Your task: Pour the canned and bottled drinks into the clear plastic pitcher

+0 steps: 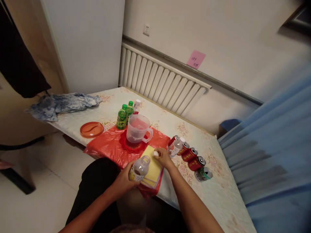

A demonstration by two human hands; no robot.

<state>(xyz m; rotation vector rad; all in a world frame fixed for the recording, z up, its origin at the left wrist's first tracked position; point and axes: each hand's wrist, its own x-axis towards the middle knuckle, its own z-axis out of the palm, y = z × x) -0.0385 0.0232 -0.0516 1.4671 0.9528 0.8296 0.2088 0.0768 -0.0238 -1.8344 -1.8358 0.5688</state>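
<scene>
Left hand: my left hand [128,178] is wrapped round the bottle [139,171], firm grip, probably to steady it.
Right hand: my right hand [163,157] has the white cap [155,153] pinched in the fingertips, apart from the bottle mouth.
Bottle: over the near left edge of the yellow pad [155,174], mouth up and bare, likely so nothing spills; clear walls, contents can't tell.
Yellow pad: on the red plastic sheet [104,147], under my hands.
Jug: see-through jug [132,131] sits in the red dish [131,149], handle my side, perhaps for easy reach; dark at the bottom, liquid or dish colour, can't tell.
Green bottles: two green bottles [121,118], green caps on, behind the jug; green-looking inside.
White-top bottle: white-top bottle [137,105] beside them, mostly hidden.
Cans: red cans [194,164] and a green can [202,174] in a row on my right, seemingly parked aside; insides hidden.
Capped bottle: capped bottle [175,149] by the cans.
Orange dish: shallow orange dish [91,129], far left.
</scene>
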